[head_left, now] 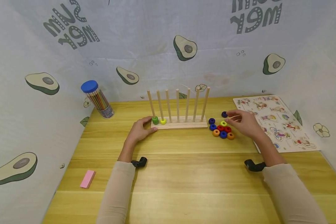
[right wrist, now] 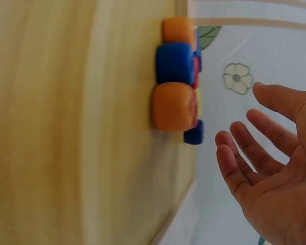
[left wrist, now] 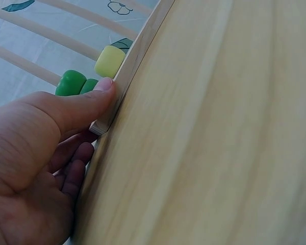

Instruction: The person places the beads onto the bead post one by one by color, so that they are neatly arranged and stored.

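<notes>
A pale wooden rack [head_left: 180, 125] with seven upright pegs [head_left: 177, 105] extends rightward from the left hand [head_left: 139, 130] gripping its end, the nearest peg bearing green beads [head_left: 155, 120], the next a yellow bead [head_left: 163, 122]. Loose blue, red, orange and yellow beads [head_left: 220, 128] cluster beside the right hand [head_left: 245, 123].

"sum mer" on the patterned cloth [head_left: 151, 34]

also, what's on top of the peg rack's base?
Seven pegs; two green beads on the leftmost, one yellow bead on the next. Base wood beneath the beads is covered.
</notes>
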A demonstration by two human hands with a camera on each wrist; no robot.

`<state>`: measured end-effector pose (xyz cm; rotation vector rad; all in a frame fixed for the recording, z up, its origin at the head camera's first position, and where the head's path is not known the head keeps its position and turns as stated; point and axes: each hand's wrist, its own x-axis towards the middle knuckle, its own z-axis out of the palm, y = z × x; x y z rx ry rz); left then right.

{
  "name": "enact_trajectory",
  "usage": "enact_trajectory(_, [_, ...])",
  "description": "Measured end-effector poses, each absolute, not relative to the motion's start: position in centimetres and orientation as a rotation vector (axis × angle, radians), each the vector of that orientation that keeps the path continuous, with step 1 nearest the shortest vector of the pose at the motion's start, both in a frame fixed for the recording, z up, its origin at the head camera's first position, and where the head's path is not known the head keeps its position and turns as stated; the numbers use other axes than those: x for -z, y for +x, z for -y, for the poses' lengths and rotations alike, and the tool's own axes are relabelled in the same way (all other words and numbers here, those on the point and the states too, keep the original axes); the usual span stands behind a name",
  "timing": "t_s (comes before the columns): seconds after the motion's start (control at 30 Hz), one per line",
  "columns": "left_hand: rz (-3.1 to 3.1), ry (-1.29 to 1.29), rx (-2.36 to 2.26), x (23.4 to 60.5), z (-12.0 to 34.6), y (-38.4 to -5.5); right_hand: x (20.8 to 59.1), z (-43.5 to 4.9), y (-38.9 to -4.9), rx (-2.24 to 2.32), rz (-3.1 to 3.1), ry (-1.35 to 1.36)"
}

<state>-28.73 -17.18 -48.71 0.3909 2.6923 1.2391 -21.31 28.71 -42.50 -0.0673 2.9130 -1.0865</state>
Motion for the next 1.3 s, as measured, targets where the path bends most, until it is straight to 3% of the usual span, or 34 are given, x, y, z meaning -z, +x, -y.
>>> enact_trajectory(1.3, [-2.703,0.405,-1.253,48.8,17.1,-28.7,45.2,-28.8,-22.3,0.994,-2.831,-0.118])
